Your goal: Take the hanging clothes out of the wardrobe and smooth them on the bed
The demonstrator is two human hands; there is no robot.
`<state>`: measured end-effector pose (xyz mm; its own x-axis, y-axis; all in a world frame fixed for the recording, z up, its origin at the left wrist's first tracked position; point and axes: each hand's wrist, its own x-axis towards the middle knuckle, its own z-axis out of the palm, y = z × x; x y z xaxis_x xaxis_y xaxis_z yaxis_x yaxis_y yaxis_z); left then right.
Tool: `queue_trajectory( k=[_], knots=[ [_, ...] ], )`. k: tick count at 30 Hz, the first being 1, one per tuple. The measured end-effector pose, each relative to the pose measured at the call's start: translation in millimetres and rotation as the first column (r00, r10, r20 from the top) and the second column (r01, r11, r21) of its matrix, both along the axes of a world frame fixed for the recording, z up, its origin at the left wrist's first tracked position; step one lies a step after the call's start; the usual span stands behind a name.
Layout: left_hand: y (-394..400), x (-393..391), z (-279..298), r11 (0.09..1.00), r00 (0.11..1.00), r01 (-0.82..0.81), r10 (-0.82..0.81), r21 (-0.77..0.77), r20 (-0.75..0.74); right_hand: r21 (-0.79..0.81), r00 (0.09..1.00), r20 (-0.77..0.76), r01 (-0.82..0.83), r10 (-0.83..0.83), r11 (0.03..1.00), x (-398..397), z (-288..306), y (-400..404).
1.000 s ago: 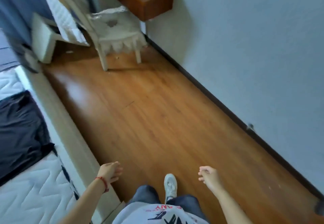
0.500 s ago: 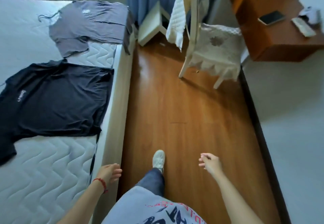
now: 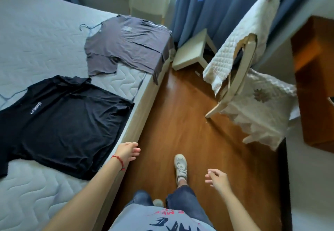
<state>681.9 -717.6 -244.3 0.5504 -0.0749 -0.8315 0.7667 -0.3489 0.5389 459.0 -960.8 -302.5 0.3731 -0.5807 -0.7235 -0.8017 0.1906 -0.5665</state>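
Note:
Two T-shirts lie flat on the white quilted bed (image 3: 39, 31) at the left. The black T-shirt (image 3: 61, 122) is nearer, the grey T-shirt (image 3: 128, 44) farther, its hem draped over the bed's edge and a wire hanger at its neck. My left hand (image 3: 127, 151) hangs beside the bed's edge near the black shirt's hem, fingers loosely curled, holding nothing. My right hand (image 3: 217, 177) hovers over the wooden floor with relaxed fingers and nothing in it. No wardrobe is in view.
A wooden floor aisle (image 3: 180, 122) runs between the bed and a white chair (image 3: 253, 89) draped with quilted covers. A low white stool (image 3: 193, 51) stands by blue curtains (image 3: 216, 4). A brown desk (image 3: 314, 78) is at the right edge.
My view has swung left from the floor and wall to the bed with both shirts. I have stepped forward along the aisle. Both hands stay empty.

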Motion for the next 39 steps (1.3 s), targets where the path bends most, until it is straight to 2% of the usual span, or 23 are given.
queue_trajectory(
  k=[7,13,20,25,29,34,39],
  knots=[
    [-35.4,45.2,-11.6,0.961,0.961,-0.268,0.272,0.074,-0.056,-0.026,0.953,0.019,-0.303,0.303,0.953,145.8,19.6,-96.3],
    [-39.8,69.0,-9.3,0.857,0.852,-0.507,0.515,0.091,-0.099,-0.021,0.873,0.014,-0.486,0.487,0.873,286.5,25.4,-143.6],
    [-18.0,115.2,-32.0,0.697,0.692,-0.703,0.716,0.14,-0.09,0.021,0.77,0.049,-0.637,0.636,0.77,427.0,7.8,-112.5],
    [-2.7,174.5,-31.8,0.565,0.554,-0.821,0.824,0.089,-0.117,0.056,0.67,0.041,-0.742,0.741,0.668,512.1,-1.8,-74.5],
    [7.4,226.0,-19.5,0.517,0.512,-0.852,0.856,0.078,-0.074,0.098,0.622,0.09,-0.783,0.778,0.615,577.4,5.3,-46.5],
    [14.9,278.3,-10.8,0.433,0.432,-0.898,0.901,0.075,-0.03,0.132,0.478,0.095,-0.876,0.873,0.464,649.9,4.7,-16.4],
    [8.2,303.1,-12.5,0.259,0.259,-0.96,0.966,0.106,-0.015,0.133,0.264,0.063,-0.958,0.963,0.254,726.4,-1.1,15.1]
  ],
)
